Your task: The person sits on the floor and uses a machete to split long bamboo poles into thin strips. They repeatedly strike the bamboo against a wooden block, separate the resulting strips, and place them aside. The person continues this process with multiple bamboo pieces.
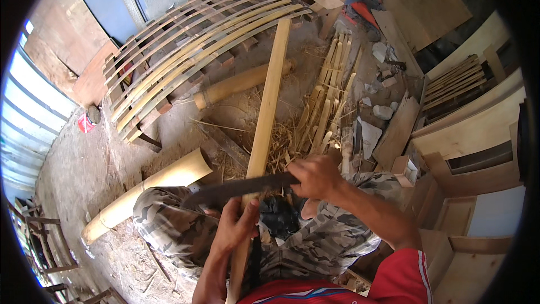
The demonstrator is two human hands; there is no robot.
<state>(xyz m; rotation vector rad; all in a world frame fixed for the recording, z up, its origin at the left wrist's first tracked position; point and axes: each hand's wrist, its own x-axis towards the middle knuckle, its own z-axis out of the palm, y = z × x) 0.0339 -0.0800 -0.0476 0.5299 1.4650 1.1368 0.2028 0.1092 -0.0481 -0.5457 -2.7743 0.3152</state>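
A long split bamboo strip (pixel 268 110) runs away from my lap, its far end raised well ahead of me. Around its near part my left hand (pixel 236 225) is closed, the thumb lying along the top. My right hand (pixel 316 176) grips the handle of a machete (pixel 242 187). The dark blade points left and lies across the strip, just beyond my left hand. Between my camouflage-clad legs sits a black bundle (pixel 278 217), whose kind I cannot make out. Bamboo shavings (pixel 281 142) litter the floor beyond the blade.
Cut bamboo strips (pixel 332 90) are heaped ahead to the right. A split bamboo half (pixel 149 194) lies by my left knee, with a bamboo pole (pixel 242 86) farther off. Behind stands a slatted bamboo frame (pixel 208 42). Rubble (pixel 382 111) and wooden furniture (pixel 467 152) line the right side.
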